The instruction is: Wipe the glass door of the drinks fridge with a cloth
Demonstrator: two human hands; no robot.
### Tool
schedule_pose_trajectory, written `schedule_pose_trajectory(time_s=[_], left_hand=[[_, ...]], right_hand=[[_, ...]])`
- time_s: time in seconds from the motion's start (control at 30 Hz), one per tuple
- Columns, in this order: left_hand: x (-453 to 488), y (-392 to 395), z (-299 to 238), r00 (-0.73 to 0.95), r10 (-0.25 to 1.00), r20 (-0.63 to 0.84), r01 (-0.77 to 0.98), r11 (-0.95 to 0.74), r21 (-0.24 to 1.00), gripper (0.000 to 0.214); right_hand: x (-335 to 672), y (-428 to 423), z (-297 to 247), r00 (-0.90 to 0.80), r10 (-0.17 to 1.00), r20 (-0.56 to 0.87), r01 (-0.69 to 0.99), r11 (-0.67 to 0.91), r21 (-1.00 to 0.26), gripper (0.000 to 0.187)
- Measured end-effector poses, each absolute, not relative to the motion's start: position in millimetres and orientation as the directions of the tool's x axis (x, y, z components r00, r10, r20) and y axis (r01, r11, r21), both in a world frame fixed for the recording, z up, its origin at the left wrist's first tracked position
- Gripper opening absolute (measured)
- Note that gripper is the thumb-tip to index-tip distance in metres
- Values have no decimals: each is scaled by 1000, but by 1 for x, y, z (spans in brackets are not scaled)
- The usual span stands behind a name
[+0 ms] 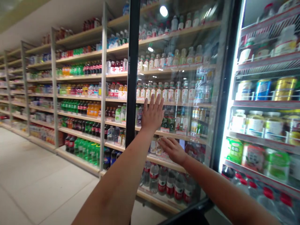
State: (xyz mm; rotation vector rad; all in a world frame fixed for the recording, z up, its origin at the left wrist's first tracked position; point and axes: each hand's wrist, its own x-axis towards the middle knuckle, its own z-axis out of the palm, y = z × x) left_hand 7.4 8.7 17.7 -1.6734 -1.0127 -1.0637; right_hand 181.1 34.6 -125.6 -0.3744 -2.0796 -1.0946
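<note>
A black-framed glass door (133, 75) of a drinks fridge stands swung open in front of me. My left hand (152, 115) is raised against or just before the glass, palm forward, fingers stretched and slightly apart. Lower and to the right, my right hand (172, 150) is held out near the same pane, its fingers extended and pointing left. Neither hand holds anything. Whether both palms actually touch the glass I cannot tell. Through the pane show white-labelled bottles (165, 93) and, lower down, clear bottles with red labels (162, 182).
To the right is the lit fridge interior, with cans (262, 89), jars (255, 122), pouches (254, 157) and red-capped bottles (268, 201) on wire shelves. Long wooden shelves (79, 116) of drinks run along the left. Pale floor tiles (47, 175) lie in front of them.
</note>
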Motion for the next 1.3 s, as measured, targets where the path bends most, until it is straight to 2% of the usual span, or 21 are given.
schedule_pose_trajectory(time_s=[0.07,0.2,0.27,0.4,0.47,0.5,0.6,0.7,0.83,0.97,1.13,1.2,1.3], left_hand=[[7,9,17,296,170,940,932,-265,-246,62],[7,9,17,290,164,943,938,-244,-246,61],[8,8,17,289,172,942,939,-242,-244,60],[8,6,18,292,187,938,938,-250,-242,59],[8,6,18,295,188,937,937,-248,-245,59],[8,6,18,295,188,937,938,-246,-246,59],[7,7,17,298,184,937,936,-248,-250,60],[6,7,16,303,180,936,934,-253,-254,61],[7,7,16,295,185,937,936,-251,-245,60],[8,7,17,298,189,936,937,-244,-249,59],[7,9,16,295,188,937,937,-249,-245,63],[7,9,16,286,189,939,939,-250,-236,63],[7,8,16,289,196,937,938,-252,-237,61]], right_hand=[[185,37,-118,-673,-97,733,552,593,586,55],[185,44,-94,-465,-93,880,691,584,426,62],[182,43,-99,-435,-70,898,716,578,392,66],[183,35,-119,-687,-72,723,548,602,581,62],[189,36,-116,-725,-106,681,496,605,622,60],[194,38,-109,-696,-112,709,518,606,603,60],[212,54,-74,-453,-78,888,683,610,401,60],[237,77,-35,-65,-34,997,802,592,73,55],[274,99,-16,370,44,928,783,523,-337,56],[299,105,-25,539,98,837,725,451,-520,55],[299,106,-6,539,113,835,730,432,-529,53],[288,103,8,456,107,884,770,451,-452,55],[262,91,13,230,47,972,836,502,-222,58]])
